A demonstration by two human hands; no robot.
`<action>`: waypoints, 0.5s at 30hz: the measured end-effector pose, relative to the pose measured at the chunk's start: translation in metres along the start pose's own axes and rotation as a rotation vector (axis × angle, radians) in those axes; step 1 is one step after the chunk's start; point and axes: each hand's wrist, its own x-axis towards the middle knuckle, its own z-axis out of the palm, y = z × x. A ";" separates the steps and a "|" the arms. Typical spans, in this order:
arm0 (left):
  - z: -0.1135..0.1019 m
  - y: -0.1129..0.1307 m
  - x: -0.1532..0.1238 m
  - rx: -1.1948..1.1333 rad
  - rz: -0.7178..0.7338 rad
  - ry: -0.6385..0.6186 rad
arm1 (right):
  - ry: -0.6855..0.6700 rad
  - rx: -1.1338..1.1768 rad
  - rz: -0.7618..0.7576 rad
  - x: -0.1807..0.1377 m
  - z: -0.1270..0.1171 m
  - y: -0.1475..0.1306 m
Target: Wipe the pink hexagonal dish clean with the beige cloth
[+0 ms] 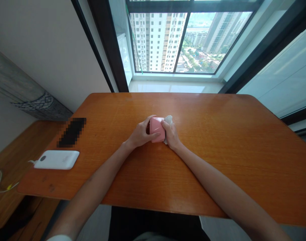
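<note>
Over the middle of the wooden table I hold a small pink object (pixel 157 129) with rounded corners, like a box or cup; its exact kind does not show. My left hand (pixel 142 132) grips its left side, thumb across the near face and fingers behind. On its right side is my right hand (pixel 171 133), closed round a crumpled whitish cloth or tissue (pixel 168 119) that is pressed against the pink object. Most of the cloth is hidden by the right hand's fingers.
On the wooden table (pixel 218 150), at the left, lie a white power-bank-like device (pixel 58 159) with a cable and a dark pixelated rectangle (pixel 72 132). A lower wooden surface (pixel 7 147) adjoins the left side. Beyond the far edge is a window (pixel 178 43); a grey curtain (pixel 29 90) hangs left.
</note>
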 end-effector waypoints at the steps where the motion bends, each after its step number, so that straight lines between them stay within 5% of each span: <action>1: 0.000 -0.001 0.000 -0.014 -0.012 -0.009 | 0.005 0.000 0.000 0.000 0.000 0.001; 10: -0.004 -0.014 -0.003 0.326 0.374 -0.051 | 0.021 0.009 0.017 0.007 -0.003 0.005; 15: -0.003 -0.009 -0.004 0.294 0.360 0.000 | 0.024 -0.016 -0.002 0.004 -0.002 -0.001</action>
